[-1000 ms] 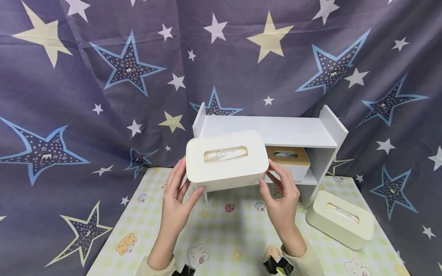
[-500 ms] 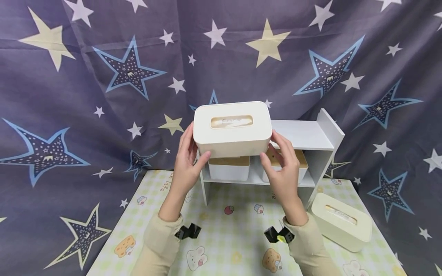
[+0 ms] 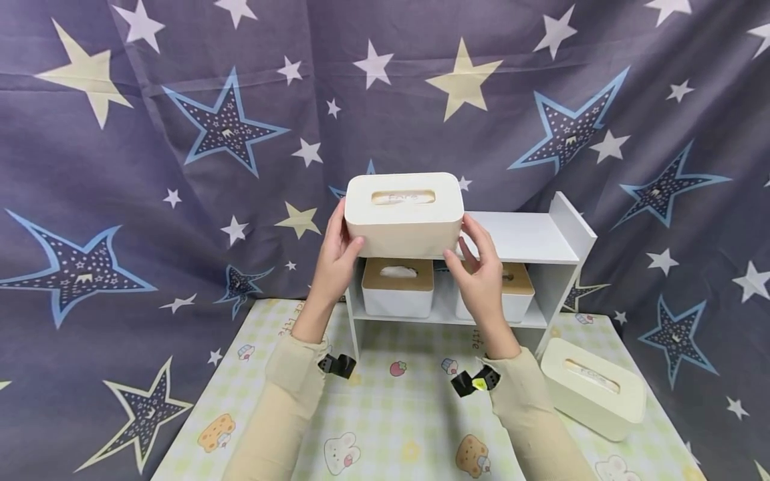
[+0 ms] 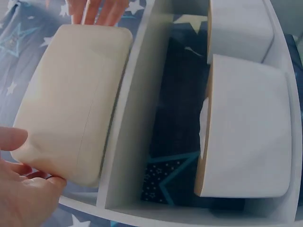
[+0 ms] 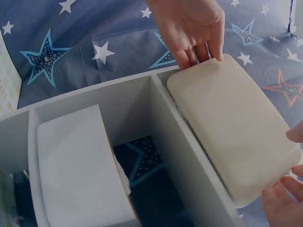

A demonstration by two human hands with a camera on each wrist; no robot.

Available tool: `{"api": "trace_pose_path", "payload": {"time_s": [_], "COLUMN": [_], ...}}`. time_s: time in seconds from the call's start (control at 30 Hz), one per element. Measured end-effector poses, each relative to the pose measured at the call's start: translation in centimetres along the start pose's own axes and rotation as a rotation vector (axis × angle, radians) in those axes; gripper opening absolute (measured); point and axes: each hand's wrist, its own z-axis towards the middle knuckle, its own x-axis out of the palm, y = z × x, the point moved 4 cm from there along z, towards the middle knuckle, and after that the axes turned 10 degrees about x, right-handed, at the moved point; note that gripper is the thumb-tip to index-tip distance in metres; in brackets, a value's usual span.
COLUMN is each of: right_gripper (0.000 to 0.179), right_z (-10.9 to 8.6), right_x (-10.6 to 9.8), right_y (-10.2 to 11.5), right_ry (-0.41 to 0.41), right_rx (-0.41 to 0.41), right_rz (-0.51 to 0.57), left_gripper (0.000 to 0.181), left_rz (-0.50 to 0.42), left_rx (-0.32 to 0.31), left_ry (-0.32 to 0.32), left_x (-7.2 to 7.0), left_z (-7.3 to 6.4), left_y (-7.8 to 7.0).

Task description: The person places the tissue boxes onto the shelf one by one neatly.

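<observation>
A cream tissue box (image 3: 404, 230) with an oval slot in its lid is gripped at both ends. My left hand (image 3: 333, 257) holds its left end, thumb on the front face and fingers along the side. At the other end my right hand (image 3: 481, 270) does the same. The box is level, right at the upper board (image 3: 511, 234) of a white shelf, towards its left end. In the left wrist view the bottom edge of the tissue box (image 4: 78, 104) runs close along the board's edge. Its lid faces away in both wrist views.
Two white tissue boxes with wooden lids, one left (image 3: 398, 294) and one right (image 3: 511, 304), stand on the lower shelf. Another cream tissue box (image 3: 592, 391) sits on the checked tablecloth (image 3: 373, 414) at right. A star-patterned curtain (image 3: 198, 200) hangs behind.
Both hands have raised the cream tissue box and carried it forward from in front of the shelf to its upper board. Its tilt has levelled out. The lower left box has come into sight.
</observation>
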Motion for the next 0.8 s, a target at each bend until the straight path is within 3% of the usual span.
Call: {"api": "trace_pose_path", "payload": {"time_s": [0.1, 0.33, 0.63, 0.8], "right_gripper": [0.063, 0.065, 0.068, 0.071], "right_z": [0.2, 0.6, 0.7, 0.6], "right_x": [0.0, 0.1, 0.5, 0.7], "right_y": [-0.6, -0.9, -1.0, -1.0], "right_ry": [0.008, 0.038, 0.06, 0.086], "right_rx": [0.033, 0.054, 0.074, 0.06], "right_rz": [0.016, 0.034, 0.018, 0.005], "left_gripper": [0.069, 0.064, 0.058, 0.056], "left_rz": [0.093, 0.456, 0.758, 0.846], "left_rx": [-0.021, -0.08, -0.082, -0.096], "left_ry": [0.0, -0.004, -0.066, -0.077], "left_x": [0.2, 0.5, 0.7, 0.5], "left_z": [0.3, 0.6, 1.1, 1.5], "left_y": [0.3, 0.0, -1.0, -1.1]}}
